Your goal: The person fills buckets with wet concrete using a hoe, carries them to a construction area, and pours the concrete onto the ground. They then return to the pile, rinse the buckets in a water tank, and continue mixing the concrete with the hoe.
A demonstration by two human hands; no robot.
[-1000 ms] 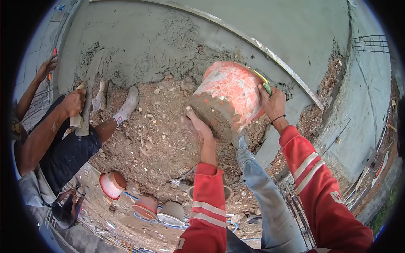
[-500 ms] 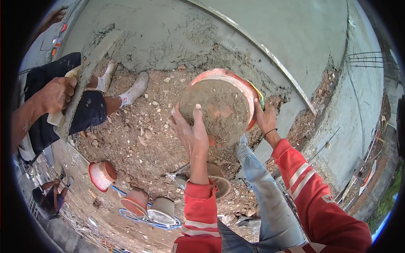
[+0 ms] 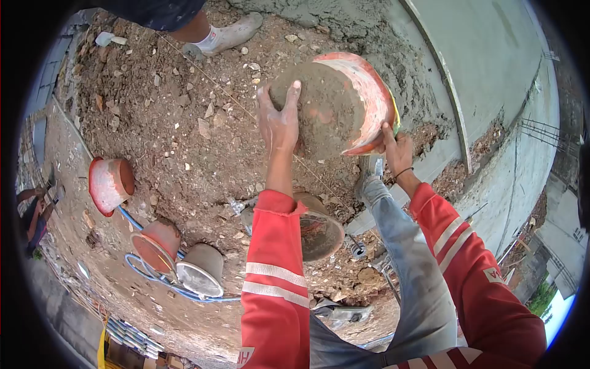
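Note:
A red, cement-smeared bucket (image 3: 372, 92) is tipped over in front of me, its mud-coated round base facing left toward me. My left hand (image 3: 281, 117) lies against the left side of that base, thumb up and fingers spread. At the lower right edge of the bucket, by its rim, my right hand (image 3: 398, 147) has its fingers closed on it. Wet grey cement (image 3: 362, 31) lies behind the bucket. What is inside the bucket is hidden.
A co-worker's foot (image 3: 230, 37) stands at the top. Buckets lie at the lower left (image 3: 110, 184), (image 3: 203, 270) beside a blue hose (image 3: 141, 267); another bucket (image 3: 322, 234) is near my legs. A long straightedge (image 3: 452, 86) crosses the cement. Another person (image 3: 35, 215) is far left.
My view has shifted. The bucket has turned, showing more of its side, and both hands moved with it. The co-worker's hands and board have left view.

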